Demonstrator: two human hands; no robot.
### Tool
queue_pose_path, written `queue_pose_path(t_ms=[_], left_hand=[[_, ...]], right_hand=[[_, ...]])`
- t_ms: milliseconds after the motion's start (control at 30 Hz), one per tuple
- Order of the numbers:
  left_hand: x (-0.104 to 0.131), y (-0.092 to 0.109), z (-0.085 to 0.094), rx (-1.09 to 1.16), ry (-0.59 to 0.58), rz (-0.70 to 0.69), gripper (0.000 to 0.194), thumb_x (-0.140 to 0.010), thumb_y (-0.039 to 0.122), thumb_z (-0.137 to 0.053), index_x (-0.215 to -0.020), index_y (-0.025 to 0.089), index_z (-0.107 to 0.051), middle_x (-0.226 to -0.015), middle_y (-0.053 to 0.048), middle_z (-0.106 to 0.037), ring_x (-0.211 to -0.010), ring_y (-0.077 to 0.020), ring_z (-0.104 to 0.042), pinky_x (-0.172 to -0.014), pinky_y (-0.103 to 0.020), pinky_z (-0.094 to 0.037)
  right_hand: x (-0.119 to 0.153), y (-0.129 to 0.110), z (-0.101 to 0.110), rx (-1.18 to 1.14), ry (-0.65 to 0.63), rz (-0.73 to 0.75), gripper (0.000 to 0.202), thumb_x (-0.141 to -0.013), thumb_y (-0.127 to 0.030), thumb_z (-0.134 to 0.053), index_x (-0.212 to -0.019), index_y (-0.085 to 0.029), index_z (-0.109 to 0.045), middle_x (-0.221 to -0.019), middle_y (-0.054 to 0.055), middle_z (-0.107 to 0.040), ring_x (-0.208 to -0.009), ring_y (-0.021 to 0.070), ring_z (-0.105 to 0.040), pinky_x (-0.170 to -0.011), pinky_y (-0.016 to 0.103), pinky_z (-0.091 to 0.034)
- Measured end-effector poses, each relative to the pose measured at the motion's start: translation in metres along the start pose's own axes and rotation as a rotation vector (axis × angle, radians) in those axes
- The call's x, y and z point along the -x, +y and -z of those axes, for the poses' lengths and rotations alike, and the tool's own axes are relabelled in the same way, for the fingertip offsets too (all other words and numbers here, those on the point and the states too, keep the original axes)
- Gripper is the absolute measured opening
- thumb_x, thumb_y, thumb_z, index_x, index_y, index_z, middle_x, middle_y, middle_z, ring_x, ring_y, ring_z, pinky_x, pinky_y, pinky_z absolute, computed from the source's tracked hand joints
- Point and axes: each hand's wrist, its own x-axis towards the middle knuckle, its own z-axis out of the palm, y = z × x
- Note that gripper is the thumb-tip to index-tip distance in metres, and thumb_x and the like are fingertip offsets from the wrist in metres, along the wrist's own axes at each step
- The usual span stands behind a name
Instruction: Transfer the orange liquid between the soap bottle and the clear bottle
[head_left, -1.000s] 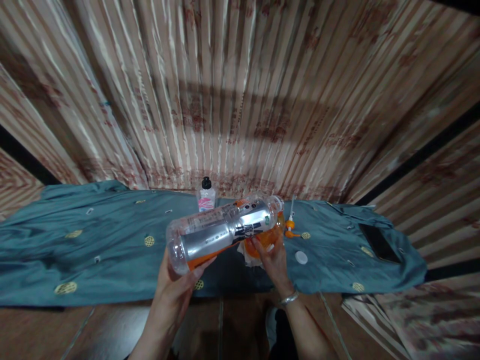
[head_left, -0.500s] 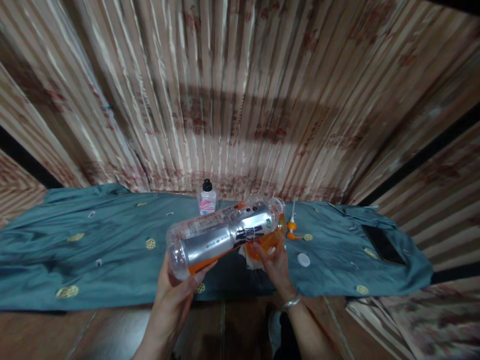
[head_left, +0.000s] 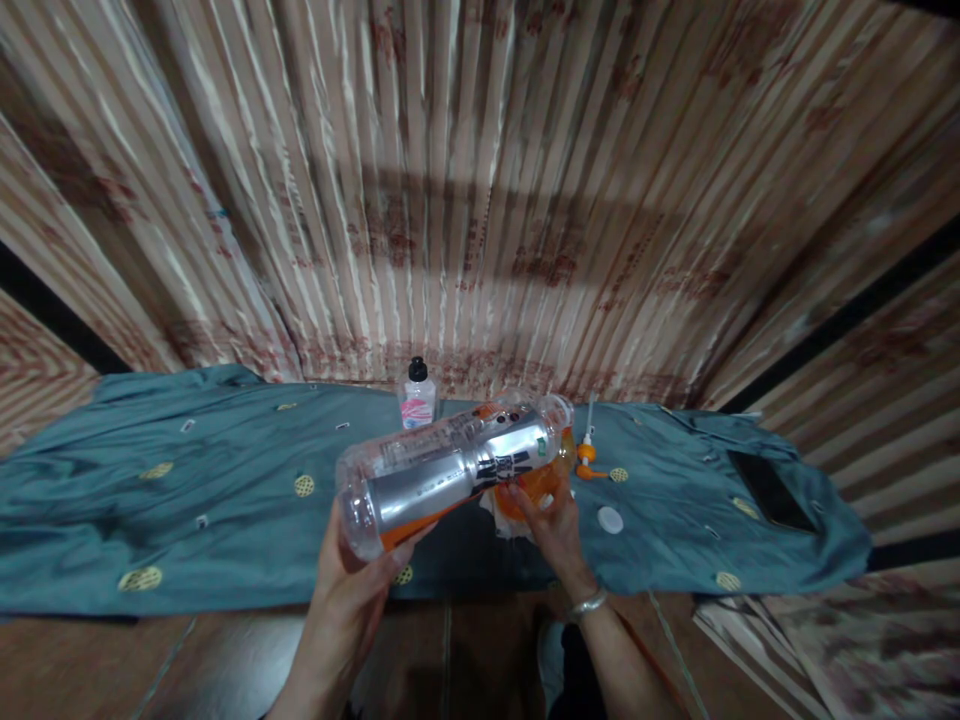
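My left hand (head_left: 356, 585) is closed around the lower end of a large clear plastic bottle (head_left: 420, 485) with a silver and orange label. This bottle lies tilted in the air, its base to the left and its neck higher on the right. Behind and below its neck is an orange see-through bottle (head_left: 536, 485), on or over crumpled white tissue (head_left: 506, 525). My right hand (head_left: 555, 530) grips the orange bottle, thumb close to the clear bottle's label. The clear bottle hides much of the orange one, so I cannot tell whether their mouths touch.
An orange pump head (head_left: 587, 453) with its tube and a white round cap (head_left: 610, 519) lie right of the bottles. A small black-capped bottle (head_left: 418, 395) stands behind. A dark phone (head_left: 769, 490) lies far right on the green cloth (head_left: 247, 500). A pleated curtain (head_left: 465, 200) rises behind.
The view has shifted very slightly, moving everything a little to the right in the picture. Both hands keep their grip, and the clear bottle's tilt looks the same.
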Motion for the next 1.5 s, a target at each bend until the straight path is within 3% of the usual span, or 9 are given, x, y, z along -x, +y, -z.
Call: queue_pose_path(t_ms=[133,300,533,667,800,967,1267,1500], left_hand=[[-0.001,0.0,-0.001,0.017,-0.023,0.001,0.087,-0.058,0.04,-0.12,-0.138,0.032,-0.087,-0.134,-0.008,-0.091,-0.139,-0.0448,-0.083,-0.118,-0.063,-0.071],[-0.001,0.0,-0.002,0.073,-0.011,0.001,0.079,-0.057,0.035,-0.121,-0.129,0.03,-0.088,-0.12,-0.003,-0.09,-0.13,-0.0391,-0.086,-0.115,-0.057,-0.074],[-0.001,0.001,-0.007,0.074,-0.02,-0.009,0.076,-0.054,0.04,-0.123,-0.122,0.029,-0.09,-0.119,-0.004,-0.09,-0.127,-0.0367,-0.086,-0.11,-0.05,-0.075],[-0.002,0.0,-0.007,0.069,-0.021,-0.016,0.078,-0.055,0.039,-0.121,-0.126,0.03,-0.089,-0.136,-0.008,-0.09,-0.135,-0.0381,-0.083,-0.106,-0.046,-0.076],[-0.002,0.0,-0.005,0.053,-0.044,-0.007,0.081,-0.058,0.04,-0.121,-0.132,0.03,-0.088,-0.144,-0.009,-0.089,-0.135,-0.0385,-0.084,-0.11,-0.049,-0.075],[-0.002,0.0,-0.004,0.084,-0.056,-0.002,0.082,-0.058,0.037,-0.121,-0.133,0.03,-0.088,-0.143,-0.009,-0.09,-0.134,-0.0393,-0.086,-0.108,-0.049,-0.076],[-0.002,0.001,-0.005,0.035,-0.039,0.004,0.093,-0.054,0.046,-0.121,-0.139,0.028,-0.086,-0.144,-0.013,-0.088,-0.145,-0.0461,-0.08,-0.115,-0.054,-0.074],[0.001,0.006,-0.008,0.018,-0.031,0.012,0.099,-0.055,0.045,-0.12,-0.146,0.03,-0.084,-0.143,-0.013,-0.089,-0.143,-0.0476,-0.081,-0.117,-0.06,-0.073]], right_hand=[[0.002,-0.008,-0.002,0.023,-0.021,-0.058,0.075,-0.086,-0.072,-0.091,-0.138,-0.02,-0.076,-0.121,0.02,-0.091,-0.125,0.0481,-0.087,-0.101,0.059,-0.074],[0.002,-0.015,-0.002,0.049,-0.026,-0.063,0.072,-0.085,-0.071,-0.088,-0.134,-0.02,-0.075,-0.123,0.022,-0.092,-0.123,0.0484,-0.089,-0.102,0.061,-0.074],[-0.001,-0.014,0.002,0.081,-0.014,-0.092,0.072,-0.079,-0.072,-0.091,-0.131,-0.024,-0.075,-0.117,0.019,-0.094,-0.109,0.046,-0.092,-0.097,0.063,-0.077],[-0.002,-0.019,0.004,0.073,-0.044,-0.083,0.071,-0.08,-0.071,-0.089,-0.131,-0.024,-0.076,-0.119,0.018,-0.095,-0.112,0.0457,-0.092,-0.1,0.063,-0.077],[-0.002,-0.02,0.005,0.094,-0.066,-0.089,0.069,-0.082,-0.069,-0.086,-0.135,-0.026,-0.075,-0.124,0.015,-0.094,-0.119,0.0454,-0.092,-0.108,0.063,-0.074],[0.002,-0.013,0.003,0.112,-0.008,-0.1,0.082,-0.078,-0.075,-0.089,-0.138,-0.023,-0.071,-0.118,0.019,-0.093,-0.114,0.0485,-0.09,-0.095,0.06,-0.074],[0.01,-0.011,0.008,0.084,-0.039,-0.15,0.076,-0.08,-0.069,-0.089,-0.139,-0.025,-0.069,-0.126,0.017,-0.091,-0.118,0.0475,-0.089,-0.099,0.061,-0.073],[0.017,-0.006,0.003,0.112,-0.042,-0.16,0.07,-0.081,-0.068,-0.089,-0.135,-0.028,-0.073,-0.121,0.013,-0.091,-0.117,0.0488,-0.089,-0.105,0.065,-0.071]])
